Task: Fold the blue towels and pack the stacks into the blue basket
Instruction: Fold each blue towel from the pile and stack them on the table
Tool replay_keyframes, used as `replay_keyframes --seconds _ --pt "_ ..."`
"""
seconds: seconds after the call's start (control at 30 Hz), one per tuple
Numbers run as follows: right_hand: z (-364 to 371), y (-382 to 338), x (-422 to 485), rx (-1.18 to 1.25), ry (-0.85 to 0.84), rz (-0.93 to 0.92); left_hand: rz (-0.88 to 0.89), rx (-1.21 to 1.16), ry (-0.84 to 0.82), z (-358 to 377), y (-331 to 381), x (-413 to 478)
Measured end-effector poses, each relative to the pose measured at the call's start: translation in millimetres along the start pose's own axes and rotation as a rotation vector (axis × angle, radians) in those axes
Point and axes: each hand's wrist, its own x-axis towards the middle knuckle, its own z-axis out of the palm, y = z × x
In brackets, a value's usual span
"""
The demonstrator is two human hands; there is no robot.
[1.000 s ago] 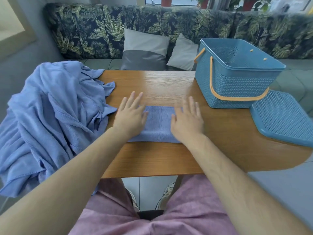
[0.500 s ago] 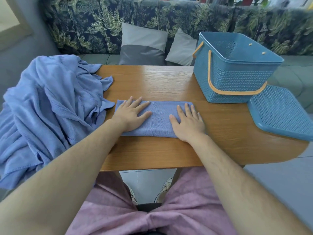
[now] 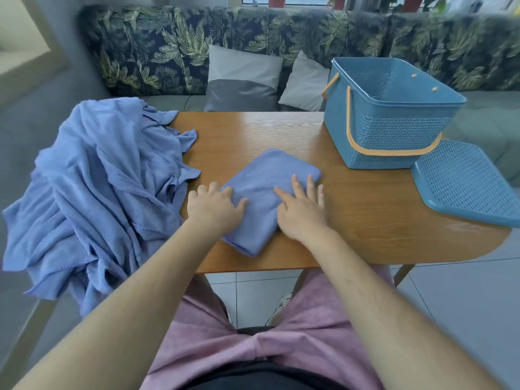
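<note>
Towel (image 3: pixel 270 187) folded small, mid-table, under both your hands.
At left the pile (image 3: pixel 92 175) of unfolded towels hangs off the table (image 3: pixel 253 130) edge. Your left hand (image 3: pixel 212 209) curls at the towel's left edge, thumb on top, pinching it; your right hand (image 3: pixel 301 212) lies flat, fingers spread, pressing the right half. It looks soft, light and limp, so layers may slip: lift from beneath, both palms. At right the basket (image 3: pixel 394 130) stands open, lid (image 3: pixel 464 181) beside it.
</note>
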Motion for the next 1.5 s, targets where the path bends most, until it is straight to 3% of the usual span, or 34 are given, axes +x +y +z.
replay_keyframes --seconds 0.1,0.2,0.27,0.37,0.57,0.67,0.8,1.13,1.37,1.5 --pt "-11.6 6.5 2.3 0.024 0.082 -0.075 0.035 -0.028 0.094 -2.4 1.5 -24.6" --pt "-5.4 -6.2 -9.6 0.121 0.064 -0.183 0.244 -0.182 0.235 -1.4 9.9 -26.6" --pt "4.3 -6.0 -19.5 0.106 -0.039 -0.203 0.388 -0.280 0.129 5.9 11.2 -23.3" --pt "7.6 5.6 -26.6 0.078 -0.110 -0.204 0.437 -0.308 -0.061 22.5 5.4 -21.2" --pt "8.0 15.5 -63.5 0.092 -0.163 -0.281 0.491 -0.371 -0.019 26.9 -5.2 -30.5" --pt "12.5 21.4 -82.7 0.123 -0.113 -0.307 0.585 -0.454 0.001 30.1 -13.2 -61.5" --pt "11.5 23.5 -88.2 0.196 -0.059 -0.342 0.704 -0.377 0.059 34.4 -35.3 -92.9" --pt "6.5 31.3 -89.2 0.153 -0.111 -0.474 0.694 -0.407 0.049 22.9 -32.1 -93.0" --pt "-3.8 38.1 -90.8 0.630 0.004 -0.440 0.633 -0.738 0.062 12.2 -37.2 -91.1" --pt "-2.4 38.5 -84.8 0.723 0.081 -0.342 0.571 -0.845 -0.069 12.1 -47.2 -87.1"
